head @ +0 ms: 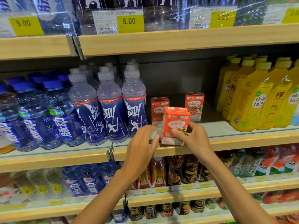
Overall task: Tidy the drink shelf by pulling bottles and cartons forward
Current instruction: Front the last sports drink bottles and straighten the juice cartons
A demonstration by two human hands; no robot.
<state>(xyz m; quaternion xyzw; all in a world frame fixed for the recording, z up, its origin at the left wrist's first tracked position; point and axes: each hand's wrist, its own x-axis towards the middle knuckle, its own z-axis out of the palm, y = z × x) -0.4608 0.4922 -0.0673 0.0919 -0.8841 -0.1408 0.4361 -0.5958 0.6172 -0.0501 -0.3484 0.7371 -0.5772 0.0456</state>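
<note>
A red and white drink carton [175, 122] stands at the front edge of the middle shelf [242, 139], tilted slightly. My right hand [192, 138] grips its right side, thumb across the front. My left hand [142, 146] is just left of it with fingers extended; its fingertips reach the carton's lower left edge. Two more red cartons stand further back: one [157, 110] directly behind the held carton, another [195, 105] deeper to the right.
Blue sports drink bottles [111, 109] and blue-capped water bottles [53, 113] fill the shelf's left. Yellow juice bottles [252, 97] stand at the right. A dark gap lies behind the cartons. Price tags [130, 21] hang above; more bottles [174, 170] line the shelf below.
</note>
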